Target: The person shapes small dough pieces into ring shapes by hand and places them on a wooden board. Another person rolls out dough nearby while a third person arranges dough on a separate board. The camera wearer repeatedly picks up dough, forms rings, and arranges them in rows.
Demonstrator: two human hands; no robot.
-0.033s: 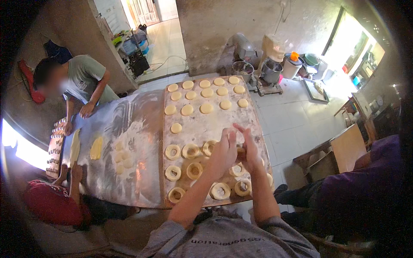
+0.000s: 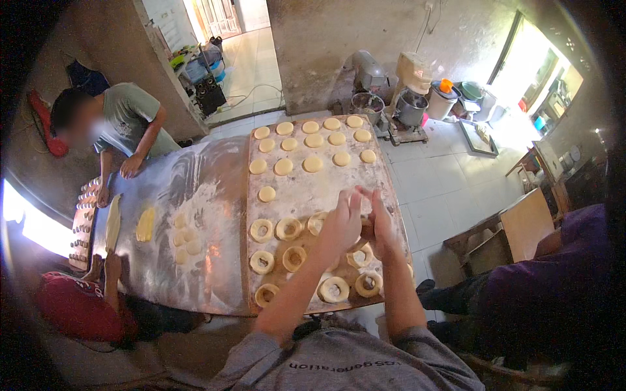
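Observation:
My left hand (image 2: pixel 343 219) and my right hand (image 2: pixel 385 229) meet over the right part of a floured wooden board (image 2: pixel 306 201). Their fingertips come together, and a small brownish gap shows between the palms. Whatever they hold, if anything, is hidden by the hands. Beneath and around them lie rows of pale dough rings (image 2: pixel 334 290), some partly covered by my forearms. Farther up the board sit several flat dough rounds (image 2: pixel 313 164), with one lone dough round (image 2: pixel 267 194) at the left side.
A shiny metal table (image 2: pixel 212 163) adjoins the board's left, bearing small dough pieces (image 2: pixel 188 242) and a long dough strip (image 2: pixel 113 225). Two co-workers (image 2: pixel 134 114) work there; a person in purple (image 2: pixel 554 274) is at right. Mixers (image 2: pixel 412 104) stand beyond the board.
My hands stay together and shift only slightly. At the lower left, the red-sleeved co-worker's hands have moved a little along the dough strip.

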